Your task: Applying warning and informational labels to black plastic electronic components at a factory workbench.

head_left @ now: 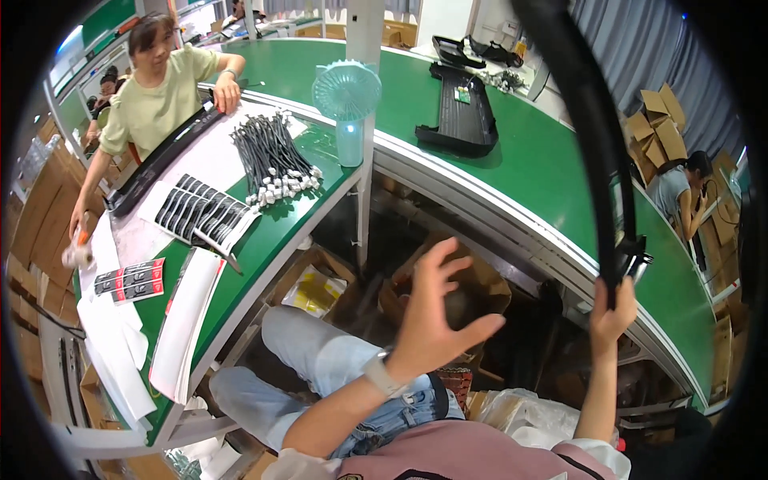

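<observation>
My right hand (614, 316) is closed around the lower end of a long, curved black plastic strip (588, 104). The strip stands nearly upright and runs out of the picture at the top. Beside my fingers, a small dark fitting (638, 254) sticks out; its kind is hard to make out. In front of my body, my left hand (432, 320) is raised with fingers spread and nothing in it. Below it stands an open carton (488, 300) under the bench edge. Past the strip, a black plastic housing (460, 112) lies on the green worktop (544, 152).
On the left bench lie bundled black cables (268, 148) with white connectors, sticker sheets (204, 210) and a white-and-red sheet stack (186, 324). A teal fan (346, 96) stands by a white post (364, 32). Opposite, a co-worker (168, 88) handles another long black bar (164, 156).
</observation>
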Motion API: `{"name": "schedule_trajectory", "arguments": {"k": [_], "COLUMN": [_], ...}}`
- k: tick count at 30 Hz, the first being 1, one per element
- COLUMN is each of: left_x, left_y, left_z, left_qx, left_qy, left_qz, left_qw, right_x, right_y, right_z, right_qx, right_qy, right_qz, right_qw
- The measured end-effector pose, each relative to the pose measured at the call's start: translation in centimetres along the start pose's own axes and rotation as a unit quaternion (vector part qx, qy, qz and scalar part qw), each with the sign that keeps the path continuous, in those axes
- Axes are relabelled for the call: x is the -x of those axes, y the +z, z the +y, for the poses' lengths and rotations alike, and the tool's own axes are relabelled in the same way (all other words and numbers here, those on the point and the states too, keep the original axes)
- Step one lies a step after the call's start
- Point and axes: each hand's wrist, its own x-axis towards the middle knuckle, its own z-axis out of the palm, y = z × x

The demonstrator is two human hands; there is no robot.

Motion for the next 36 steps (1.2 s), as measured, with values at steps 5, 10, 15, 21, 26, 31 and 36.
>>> {"name": "schedule_trajectory", "arguments": {"k": [5,10,15,21,26,31,36], "left_x": [2.6,10.1,20.8,30.1,27.7,25.2,20.2], "left_y": [5.5,1.4,-9.4,-15.6,-20.7,-22.3,-21.1], "left_z": [0.0,1.3,8.0,14.8,7.1,1.1,10.0], "left_qx": [0.001,0.113,-0.206,-0.183,-0.236,-0.37,-0.447], "left_qy": [0.09,0.021,0.02,-0.164,-0.269,-0.311,-0.069], "left_qz": [0.04,0.35,0.463,0.338,0.029,-0.022,0.078], "left_qw": [0.995,0.93,0.862,0.908,0.933,0.875,0.889], "right_x": [1.3,2.3,0.5,-2.2,-5.8,-8.0,-10.5], "right_y": [-1.6,-1.2,-2.2,-0.5,-0.2,7.0,16.3], "right_z": [-11.0,-19.6,-24.8,-29.1,-33.4,-40.4,-47.1], "right_qx": [-0.188,-0.377,-0.542,-0.592,-0.617,-0.655,-0.614], "right_qy": [-0.134,-0.178,-0.298,-0.442,-0.455,-0.334,-0.29], "right_qz": [-0.104,-0.259,-0.297,-0.121,-0.106,-0.276,-0.265], "right_qw": [0.967,0.871,0.727,0.663,0.633,0.619,0.684]}}
